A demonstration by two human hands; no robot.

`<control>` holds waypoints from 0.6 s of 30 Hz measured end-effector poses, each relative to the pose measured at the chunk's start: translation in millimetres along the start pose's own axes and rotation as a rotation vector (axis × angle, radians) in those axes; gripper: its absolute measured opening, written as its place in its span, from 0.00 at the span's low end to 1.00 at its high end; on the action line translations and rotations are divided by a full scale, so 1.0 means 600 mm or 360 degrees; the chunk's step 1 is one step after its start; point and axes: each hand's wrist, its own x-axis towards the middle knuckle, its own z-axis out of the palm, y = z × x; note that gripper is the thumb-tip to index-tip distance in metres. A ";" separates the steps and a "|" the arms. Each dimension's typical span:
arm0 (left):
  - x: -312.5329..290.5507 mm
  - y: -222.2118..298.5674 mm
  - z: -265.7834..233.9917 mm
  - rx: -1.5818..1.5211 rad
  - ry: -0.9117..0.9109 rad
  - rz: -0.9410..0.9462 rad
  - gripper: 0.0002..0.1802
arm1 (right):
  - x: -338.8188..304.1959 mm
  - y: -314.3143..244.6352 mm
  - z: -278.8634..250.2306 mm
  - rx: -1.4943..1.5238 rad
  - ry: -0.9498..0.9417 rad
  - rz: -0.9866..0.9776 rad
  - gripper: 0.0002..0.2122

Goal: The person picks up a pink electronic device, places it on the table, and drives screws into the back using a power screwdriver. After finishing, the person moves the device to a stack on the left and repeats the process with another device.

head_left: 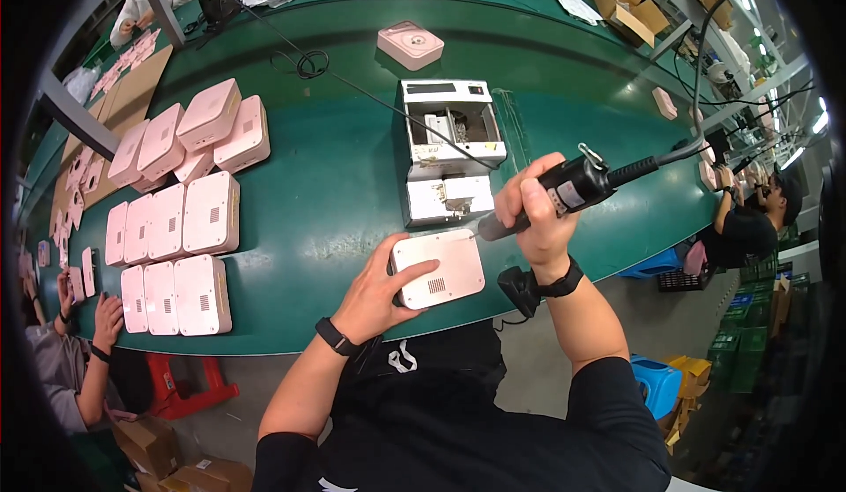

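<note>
Spreading under the work, the green counter (308,294) fills most of the view. On its left side sits a group of pale pink boxes (210,214), laid in rows near the front and piled up farther back. Toward the middle stands a white machine (451,164) with an open-topped compartment. Closed around a black power screwdriver (577,183), the right hand (539,219) angles it down to the left, the tip at the far right corner of a pink case (456,261); whether it touches a screw, I cannot tell. That case lies near the counter's front edge, on the near side of the machine, vented face up. The left hand (374,294) grips it by its left side, one finger stretched over the top. A lone pink box (411,44) sits beyond the machine, well apart. Smaller are a loop of dark cable (311,70) and the black wristband (337,337) on the left wrist
</note>
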 end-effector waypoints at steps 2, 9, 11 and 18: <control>-0.001 0.002 0.001 0.0006 0.0010 0.0000 0.41 | -0.003 0.002 -0.002 0.0019 -0.0007 0.0004 0.07; -0.003 0.002 0.009 -0.0016 0.0012 -0.0038 0.40 | 0.002 0.005 -0.019 0.0181 -0.0018 0.0001 0.08; -0.006 0.005 0.006 0.0036 0.0021 -0.0038 0.39 | 0.005 0.004 -0.014 0.0098 -0.0049 0.0062 0.07; 0.000 0.003 0.013 0.0017 0.0034 -0.0032 0.39 | 0.035 -0.042 0.022 0.0138 -0.0026 -0.0084 0.06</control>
